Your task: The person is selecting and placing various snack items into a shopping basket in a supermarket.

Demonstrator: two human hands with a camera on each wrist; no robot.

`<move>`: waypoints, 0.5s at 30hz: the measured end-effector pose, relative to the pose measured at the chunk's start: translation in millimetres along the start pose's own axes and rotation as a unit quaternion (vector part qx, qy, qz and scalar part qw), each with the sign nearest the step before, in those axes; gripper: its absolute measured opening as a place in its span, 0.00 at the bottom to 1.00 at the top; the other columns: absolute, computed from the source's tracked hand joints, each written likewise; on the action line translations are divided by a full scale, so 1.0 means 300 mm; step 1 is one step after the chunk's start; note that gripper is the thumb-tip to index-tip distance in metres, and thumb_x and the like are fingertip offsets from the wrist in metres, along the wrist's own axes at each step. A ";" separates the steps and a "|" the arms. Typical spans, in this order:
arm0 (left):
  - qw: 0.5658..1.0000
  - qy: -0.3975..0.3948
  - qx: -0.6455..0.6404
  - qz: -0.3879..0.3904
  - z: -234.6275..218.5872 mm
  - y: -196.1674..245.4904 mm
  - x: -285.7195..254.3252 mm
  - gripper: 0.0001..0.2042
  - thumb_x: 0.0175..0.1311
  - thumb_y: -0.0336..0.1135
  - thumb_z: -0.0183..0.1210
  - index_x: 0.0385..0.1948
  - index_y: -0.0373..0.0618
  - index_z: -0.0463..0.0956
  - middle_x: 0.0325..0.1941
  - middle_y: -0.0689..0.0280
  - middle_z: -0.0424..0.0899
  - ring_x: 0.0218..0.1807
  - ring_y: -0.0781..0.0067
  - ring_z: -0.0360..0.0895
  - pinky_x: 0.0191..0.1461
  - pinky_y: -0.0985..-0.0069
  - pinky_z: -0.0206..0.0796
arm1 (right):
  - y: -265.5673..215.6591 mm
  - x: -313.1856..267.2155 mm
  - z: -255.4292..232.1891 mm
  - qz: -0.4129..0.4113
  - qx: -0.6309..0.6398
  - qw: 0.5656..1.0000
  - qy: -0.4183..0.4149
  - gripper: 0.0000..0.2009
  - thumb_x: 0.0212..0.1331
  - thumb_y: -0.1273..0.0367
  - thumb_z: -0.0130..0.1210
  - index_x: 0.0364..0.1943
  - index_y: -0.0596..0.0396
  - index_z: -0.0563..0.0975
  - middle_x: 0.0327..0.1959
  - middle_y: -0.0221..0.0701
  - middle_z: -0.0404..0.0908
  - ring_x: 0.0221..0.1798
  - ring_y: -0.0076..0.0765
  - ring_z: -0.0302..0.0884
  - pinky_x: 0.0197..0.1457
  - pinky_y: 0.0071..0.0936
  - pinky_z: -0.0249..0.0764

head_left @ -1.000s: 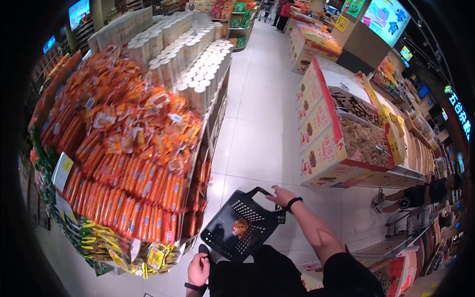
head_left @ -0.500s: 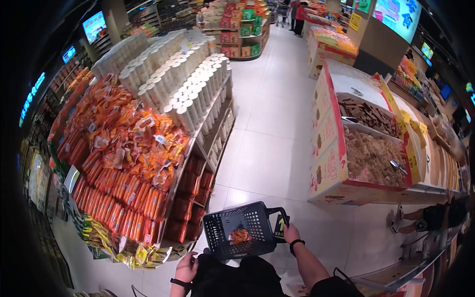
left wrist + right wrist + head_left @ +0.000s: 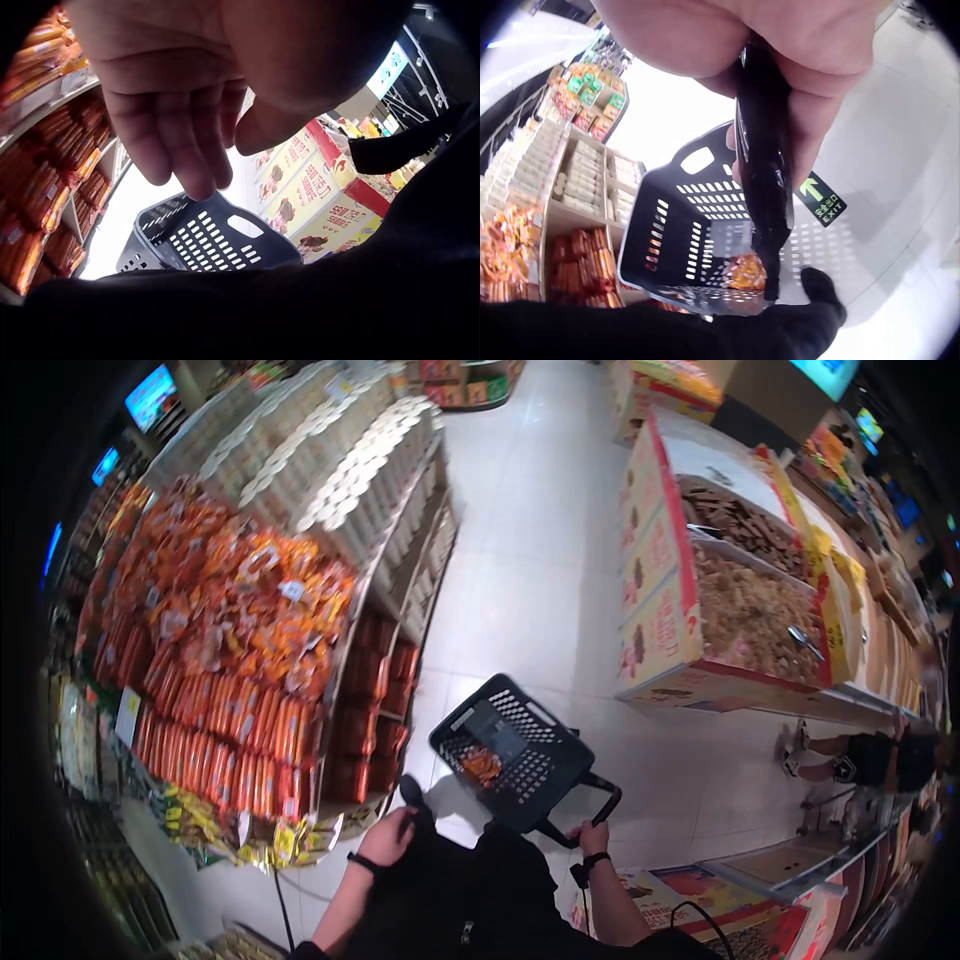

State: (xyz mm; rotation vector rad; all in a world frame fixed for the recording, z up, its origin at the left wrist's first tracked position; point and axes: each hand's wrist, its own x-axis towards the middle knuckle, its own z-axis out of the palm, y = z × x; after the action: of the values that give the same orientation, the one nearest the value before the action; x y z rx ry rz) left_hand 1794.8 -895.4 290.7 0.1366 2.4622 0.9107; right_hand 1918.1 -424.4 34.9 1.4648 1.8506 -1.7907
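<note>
Closest in, the left grip point(image 3: 388, 838) hangs by the dark trousers, fingers relaxed and holding nothing. The right grip point(image 3: 592, 838) is curled round the black handle point(image 3: 763, 135) of a dark shopping basket point(image 3: 560, 760), so the basket hangs out front, over the floor, with one orange packet point(image 3: 481, 763) lying inside. From the right wrist, that handle and hand block a good bit of the basket; from the left wrist, dangling fingers do some of the same. There's a dark shoe point(image 3: 820, 285) just beside the basket too.

Crowding the left: reddish-orange sticks point(image 3: 220, 760), then a heap of orange packs point(image 3: 240, 590), then rows of white tubs point(image 3: 340, 485). Over on the right, a printed carton bin point(image 3: 655, 560) full of brown chunks point(image 3: 755, 610), plus someone in dark shorts point(image 3: 860, 760).

Floor point(image 3: 520, 590) is pale shiny tile with a green-arrow EXIT sign point(image 3: 823, 199) on it. Room's a shop, aisle running away between displays, lit screen point(image 3: 152, 398) far left.
</note>
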 end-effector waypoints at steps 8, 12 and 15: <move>0.997 -0.013 -0.023 0.068 -0.158 -0.266 0.111 0.18 0.76 0.36 0.55 0.64 0.44 0.76 0.52 0.48 0.88 0.52 0.40 0.86 0.59 0.51 0.79 | 0.016 -0.051 0.375 0.098 0.162 0.982 -0.007 0.26 0.73 0.70 0.46 0.68 0.69 0.53 0.60 0.61 0.79 0.45 0.73 0.90 0.42 0.64 0.90; 0.994 0.045 -0.073 0.071 -0.312 -0.405 0.083 0.17 0.77 0.36 0.56 0.63 0.44 0.77 0.49 0.52 0.87 0.53 0.46 0.86 0.59 0.56 0.78 | -0.013 -0.106 0.660 0.117 0.256 0.960 -0.001 0.24 0.73 0.70 0.46 0.67 0.72 0.56 0.66 0.61 0.73 0.56 0.83 0.83 0.54 0.80 0.85; 0.985 0.082 -0.123 0.089 -0.444 -0.529 0.032 0.16 0.77 0.34 0.57 0.63 0.41 0.77 0.49 0.53 0.87 0.53 0.49 0.86 0.59 0.59 0.78 | -0.153 -0.136 0.914 0.117 0.284 0.951 -0.039 0.17 0.78 0.71 0.43 0.64 0.66 0.68 0.64 0.48 0.75 0.58 0.58 0.82 0.73 0.74 0.76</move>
State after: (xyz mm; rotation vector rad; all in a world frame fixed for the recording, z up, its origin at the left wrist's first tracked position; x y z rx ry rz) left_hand 1733.3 -1092.6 272.4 0.2053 2.4886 1.3440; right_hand 1773.4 -665.0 23.0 1.6644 1.1021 -2.3235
